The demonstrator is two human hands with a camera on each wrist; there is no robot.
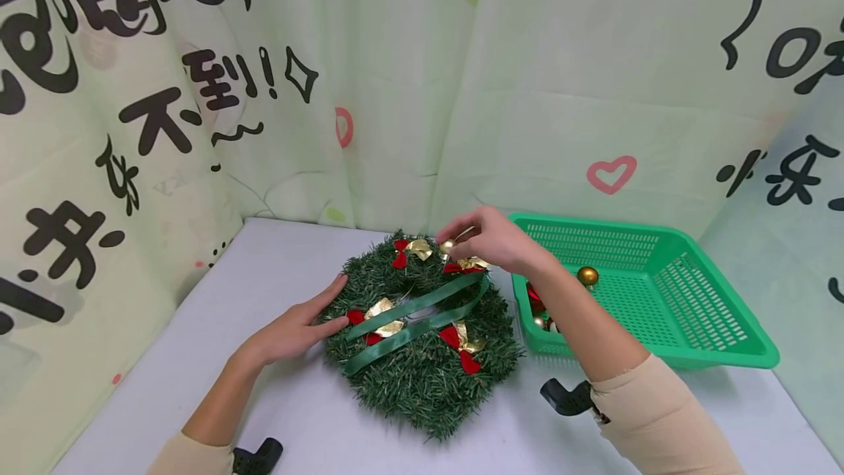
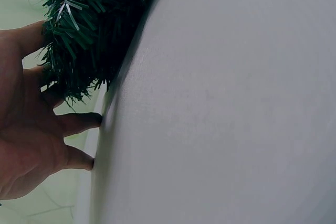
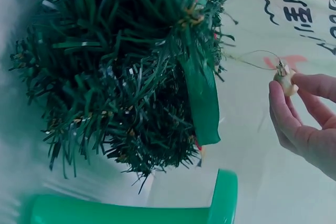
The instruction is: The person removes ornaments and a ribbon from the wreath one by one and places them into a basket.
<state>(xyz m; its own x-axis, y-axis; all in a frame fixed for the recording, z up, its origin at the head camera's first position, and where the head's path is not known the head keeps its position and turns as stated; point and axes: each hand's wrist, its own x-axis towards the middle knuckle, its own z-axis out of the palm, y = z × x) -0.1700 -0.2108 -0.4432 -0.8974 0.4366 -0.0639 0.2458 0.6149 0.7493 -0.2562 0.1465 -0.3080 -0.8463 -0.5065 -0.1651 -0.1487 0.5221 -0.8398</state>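
Note:
A green tinsel wreath [image 1: 428, 394] lies on the table, with several red and gold bows [image 1: 384, 317] on it and a green ribbon [image 1: 389, 345] trailing over its middle. My right hand [image 1: 494, 242] pinches a small gold Christmas bauble [image 3: 285, 81] between thumb and fingertips, above the wreath's far right part. From the bauble's cap a thin thread loop [image 3: 257, 52] stretches toward the greenery in the right wrist view. At the wreath's left side, my left hand [image 1: 297, 332] rests with fingers spread, touching the needles; some of its fingertips meet the white table in the left wrist view.
To the wreath's right stands a green plastic basket [image 1: 712, 299], holding a gold bauble [image 1: 587, 276] and several ornaments near its left wall, partly hidden by my right forearm. A printed curtain [image 1: 402, 94] hangs behind and beside the white table [image 1: 290, 248].

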